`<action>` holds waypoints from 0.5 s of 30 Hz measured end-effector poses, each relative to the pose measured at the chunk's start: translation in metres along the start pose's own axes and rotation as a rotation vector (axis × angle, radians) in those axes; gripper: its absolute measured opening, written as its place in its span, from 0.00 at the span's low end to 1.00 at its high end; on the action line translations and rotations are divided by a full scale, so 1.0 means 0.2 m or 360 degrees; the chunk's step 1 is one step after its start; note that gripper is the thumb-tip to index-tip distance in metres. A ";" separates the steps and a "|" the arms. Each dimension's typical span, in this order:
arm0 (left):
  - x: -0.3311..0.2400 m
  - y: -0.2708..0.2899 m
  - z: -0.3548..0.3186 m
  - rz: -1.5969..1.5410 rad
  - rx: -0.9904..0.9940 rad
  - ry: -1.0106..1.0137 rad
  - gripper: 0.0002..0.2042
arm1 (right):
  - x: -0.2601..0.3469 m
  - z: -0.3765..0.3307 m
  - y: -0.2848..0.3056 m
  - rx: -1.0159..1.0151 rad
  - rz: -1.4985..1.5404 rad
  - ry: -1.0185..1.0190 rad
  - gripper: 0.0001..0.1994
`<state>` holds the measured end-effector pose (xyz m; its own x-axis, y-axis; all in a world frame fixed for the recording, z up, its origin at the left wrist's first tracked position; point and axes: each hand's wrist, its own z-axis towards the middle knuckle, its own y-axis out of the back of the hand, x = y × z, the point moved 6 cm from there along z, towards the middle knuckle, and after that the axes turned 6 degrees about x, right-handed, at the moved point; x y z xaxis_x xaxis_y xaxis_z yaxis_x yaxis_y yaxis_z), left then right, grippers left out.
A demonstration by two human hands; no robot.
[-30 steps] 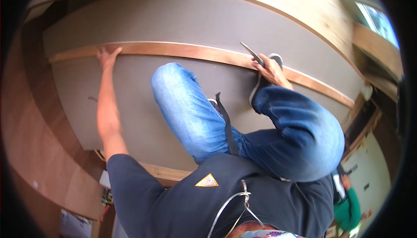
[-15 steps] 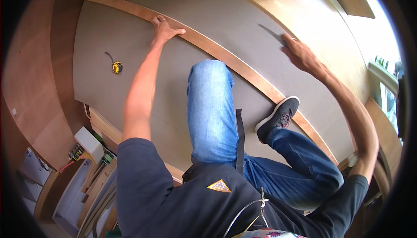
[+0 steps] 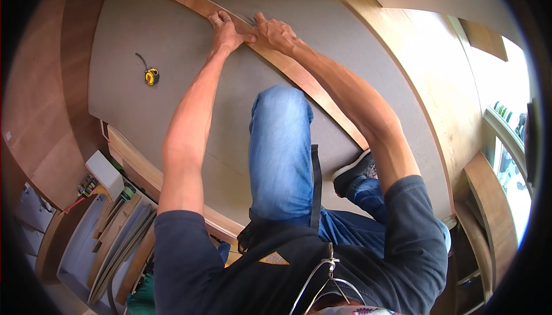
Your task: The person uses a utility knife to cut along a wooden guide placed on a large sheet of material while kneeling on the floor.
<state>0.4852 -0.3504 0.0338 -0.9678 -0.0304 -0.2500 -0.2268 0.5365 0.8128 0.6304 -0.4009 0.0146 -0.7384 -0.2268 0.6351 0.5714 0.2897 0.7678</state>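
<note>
"What colours are about your grip?"

"I'm on a long, flat, reddish-brown wooden strip (image 3: 325, 98), over a broad, flat, grey-brown panel (image 3: 123, 56), plain all across."

"Anything brighter?"

"A small, boxy, yellow-and-black tape measure (image 3: 152, 77). Off to my right, a smooth, pale honey wooden board (image 3: 443, 91) goes nearly white where light strikes it."

"And what you're wearing?"

"My short-sleeved, near-black cloth top (image 3: 417, 229) bears a triangular orange-gold patch (image 3: 274, 258). My long blue denim jeans (image 3: 280, 160) fade pale along the thigh."

"Footwear?"

"A low black shoe (image 3: 352, 177), whitish round the sole, with pinkish flecks on top."
</note>
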 end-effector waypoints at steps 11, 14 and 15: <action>0.07 -0.07 0.04 -0.0011 -0.0012 -0.0041 0.66 | -0.17 -0.77 0.00 0.0745 0.0295 -0.0589 0.13; 0.07 -0.06 0.03 -0.0069 -0.0060 -0.0073 0.67 | -0.29 -1.44 0.11 0.0920 0.0024 -0.0848 0.12; 0.07 -0.06 0.03 -0.0065 -0.0071 -0.0089 0.67 | -0.31 -1.58 0.15 0.0882 0.0039 -0.0822 0.12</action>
<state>0.4749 -0.3527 0.0184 -0.9502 -0.0038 -0.3116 -0.2720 0.4978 0.8235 0.8065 -0.6729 0.0261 -0.8795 0.2106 0.4268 0.4271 0.7448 0.5127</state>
